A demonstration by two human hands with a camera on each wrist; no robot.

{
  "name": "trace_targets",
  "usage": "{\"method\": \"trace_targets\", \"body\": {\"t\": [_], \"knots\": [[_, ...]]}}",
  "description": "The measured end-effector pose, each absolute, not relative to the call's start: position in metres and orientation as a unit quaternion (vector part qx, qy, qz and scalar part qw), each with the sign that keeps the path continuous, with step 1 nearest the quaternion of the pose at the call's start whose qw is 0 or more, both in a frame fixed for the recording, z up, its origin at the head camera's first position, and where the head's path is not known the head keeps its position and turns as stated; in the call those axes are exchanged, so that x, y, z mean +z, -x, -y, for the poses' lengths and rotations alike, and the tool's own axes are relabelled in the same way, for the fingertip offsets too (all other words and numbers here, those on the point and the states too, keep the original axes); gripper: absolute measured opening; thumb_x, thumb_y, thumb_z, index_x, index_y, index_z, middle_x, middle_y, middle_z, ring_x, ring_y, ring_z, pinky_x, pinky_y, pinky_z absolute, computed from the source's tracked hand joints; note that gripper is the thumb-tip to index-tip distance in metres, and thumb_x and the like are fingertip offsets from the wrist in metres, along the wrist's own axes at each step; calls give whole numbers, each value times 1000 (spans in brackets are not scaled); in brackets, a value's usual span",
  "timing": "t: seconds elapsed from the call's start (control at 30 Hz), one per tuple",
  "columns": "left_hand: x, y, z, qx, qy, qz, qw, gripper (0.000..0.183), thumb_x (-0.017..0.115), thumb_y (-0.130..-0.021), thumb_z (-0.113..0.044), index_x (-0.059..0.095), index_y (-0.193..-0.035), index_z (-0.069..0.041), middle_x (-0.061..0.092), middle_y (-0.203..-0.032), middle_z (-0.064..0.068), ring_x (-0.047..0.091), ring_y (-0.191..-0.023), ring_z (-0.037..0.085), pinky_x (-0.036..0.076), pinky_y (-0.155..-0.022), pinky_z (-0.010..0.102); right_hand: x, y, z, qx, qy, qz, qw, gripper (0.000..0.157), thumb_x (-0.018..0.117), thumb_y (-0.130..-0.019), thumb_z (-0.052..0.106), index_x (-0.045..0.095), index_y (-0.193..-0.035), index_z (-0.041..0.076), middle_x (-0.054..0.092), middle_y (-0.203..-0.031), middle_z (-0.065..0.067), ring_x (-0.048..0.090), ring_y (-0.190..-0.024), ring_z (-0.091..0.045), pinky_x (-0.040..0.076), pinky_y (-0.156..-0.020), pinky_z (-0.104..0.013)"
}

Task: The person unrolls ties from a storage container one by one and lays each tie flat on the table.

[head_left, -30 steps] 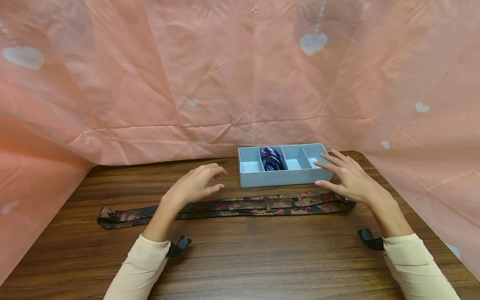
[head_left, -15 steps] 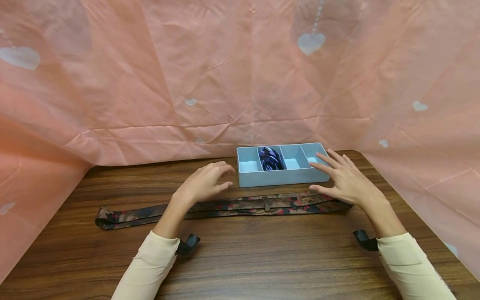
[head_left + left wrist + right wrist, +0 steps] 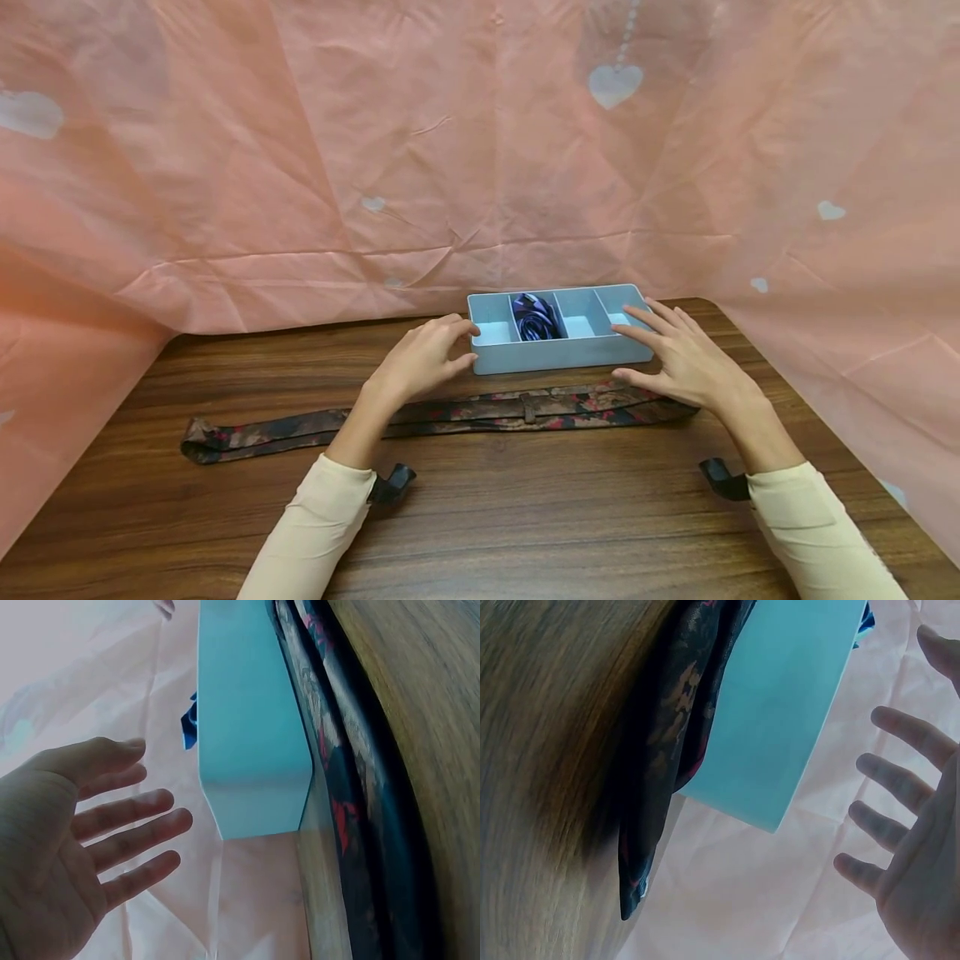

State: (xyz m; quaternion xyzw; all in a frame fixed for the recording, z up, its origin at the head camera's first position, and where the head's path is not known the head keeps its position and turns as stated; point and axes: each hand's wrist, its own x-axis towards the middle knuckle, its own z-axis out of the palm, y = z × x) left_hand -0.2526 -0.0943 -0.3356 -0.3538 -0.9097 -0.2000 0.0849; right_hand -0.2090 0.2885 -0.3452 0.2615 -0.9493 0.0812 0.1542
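A light blue box [image 3: 562, 357] with several compartments stands toward the back of the table. In its second compartment from the left sits a rolled purple-blue tie [image 3: 537, 321]. My left hand [image 3: 423, 358] hovers at the box's left end, fingers loosely bent; the left wrist view shows a gap between fingers and box. At the right end is my right hand [image 3: 690, 358], fingers spread, holding nothing and apart from the box in the right wrist view. A dark floral tie [image 3: 577, 403], folded lengthwise, lies stretched in front of the box, partly hidden behind the left hand.
The wooden table [image 3: 525, 517] extends toward me. Pink cloth [image 3: 337, 167] with white hearts hangs behind and on both sides, close behind the box. A dark strap [image 3: 393, 483] juts from the left sleeve, and another strap [image 3: 723, 479] from the right.
My left hand has moved right, up to the box's left end. The right hand has shifted slightly left. The whole view drifts a little; box and ties keep their places.
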Motion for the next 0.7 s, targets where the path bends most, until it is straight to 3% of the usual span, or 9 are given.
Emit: {"method": "trace_targets", "body": {"t": [0.43, 0.7], "knots": [[-336, 256, 86, -193, 358, 908, 99, 33, 74, -97, -22, 69, -126, -7, 70, -121, 11, 68, -107, 29, 54, -91, 45, -346, 210, -288, 66, -274, 945, 164, 69, 74, -90, 55, 64, -141, 9, 48, -154, -22, 37, -143, -50, 29, -111, -72], [-337, 257, 81, -187, 354, 911, 101, 34, 74, -98, -25, 68, -127, -8, 69, -120, 10, 67, -94, 21, 55, -85, 40, -346, 210, -287, 67, -277, 945, 162, 68, 75, -90, 52, 64, -141, 9, 48, -154, -23, 38, -143, -49, 29, -111, -72]]}}
